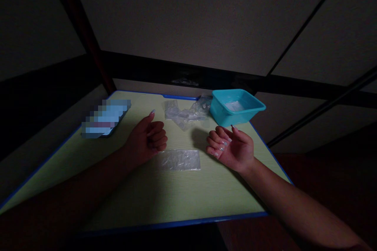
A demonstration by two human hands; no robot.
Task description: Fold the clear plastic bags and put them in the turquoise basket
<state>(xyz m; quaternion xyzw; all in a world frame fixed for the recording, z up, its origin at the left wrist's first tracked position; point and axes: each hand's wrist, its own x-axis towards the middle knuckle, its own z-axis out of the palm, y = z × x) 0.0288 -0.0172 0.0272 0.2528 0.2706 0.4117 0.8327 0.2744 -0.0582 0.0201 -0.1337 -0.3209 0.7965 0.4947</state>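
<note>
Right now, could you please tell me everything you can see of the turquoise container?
The turquoise container is an open, roughly rectangular tub with sloping walls and an outturned rim, plastic by its look. It stands upright at the far right of the table. Inside lies something whitish, too dim to identify. Crumpled clear plastic lies at its left side; the right hand is close to its near side, contact unclear.
</note>
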